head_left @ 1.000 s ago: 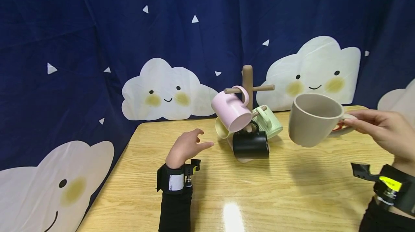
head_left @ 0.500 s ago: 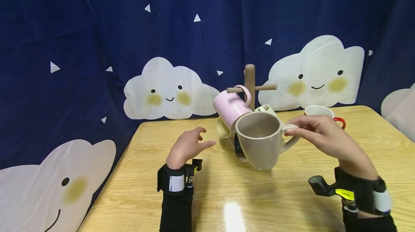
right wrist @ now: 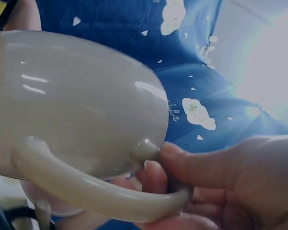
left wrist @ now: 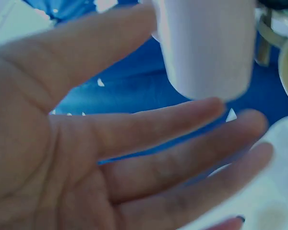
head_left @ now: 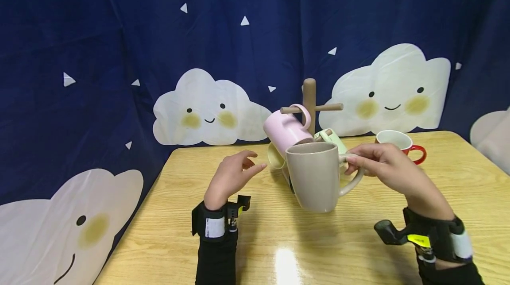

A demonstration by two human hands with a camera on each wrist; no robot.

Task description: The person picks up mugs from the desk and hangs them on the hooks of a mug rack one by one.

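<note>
My right hand [head_left: 390, 165] pinches the handle of a beige mug [head_left: 312, 179] near its upper end and holds it above the table. The thumb and fingers at the handle show in the right wrist view, where the mug [right wrist: 81, 100] fills much of the picture. Behind it stands a wooden mug tree [head_left: 309, 94] with a pink mug [head_left: 283, 131] hung by its handle on an upper peg. A green mug [head_left: 334, 139] and a pale yellow mug [head_left: 275, 157] sit lower; a black mug is almost wholly hidden. My left hand [head_left: 232, 175] hovers left of the tree, fingers relaxed, holding nothing.
A white mug with a red handle [head_left: 394, 139] stands at the back right, partly behind my right hand. The wooden table [head_left: 191, 170] ends at a dark blue curtain [head_left: 223, 46] with clouds. The tree's upper right peg [head_left: 330, 107] bears no mug.
My right hand has carried the beige mug leftward to the front of the tree and turned it more upright, covering the black mug. The left hand has stayed nearly still.
</note>
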